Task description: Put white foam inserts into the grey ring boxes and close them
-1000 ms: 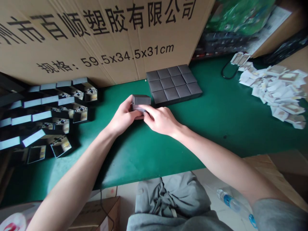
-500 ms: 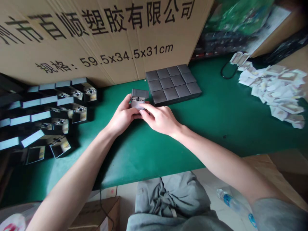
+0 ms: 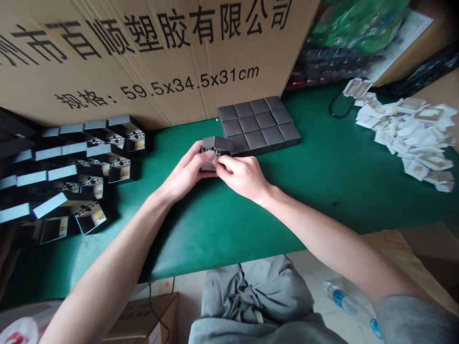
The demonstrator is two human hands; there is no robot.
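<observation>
A small dark hinged box (image 3: 217,142) with its lid raised is held just above the table. My left hand (image 3: 184,169) is wrapped around its left side, the thumb lying over the pale inside. At the box's right front edge, the thumb and fingertips of my right hand (image 3: 244,174) are pinched together against it; the fingers cover part of that edge. Right behind the box lies a block of closed dark boxes (image 3: 256,122), set side by side in rows. To the left stand several rows of similar boxes (image 3: 120,167) with lids up and metal hinges showing inside.
A large cardboard carton (image 3: 161,86) stands upright along the back of the green table (image 3: 215,229). White inserts (image 3: 412,129) are heaped at the right, beside a black loop (image 3: 339,107). A plastic bottle (image 3: 349,303) lies below the table edge.
The box has shifted slightly right and turned in my hands. My left thumb has moved up over its inside, and my right fingertips have drawn back from the inside to its right edge.
</observation>
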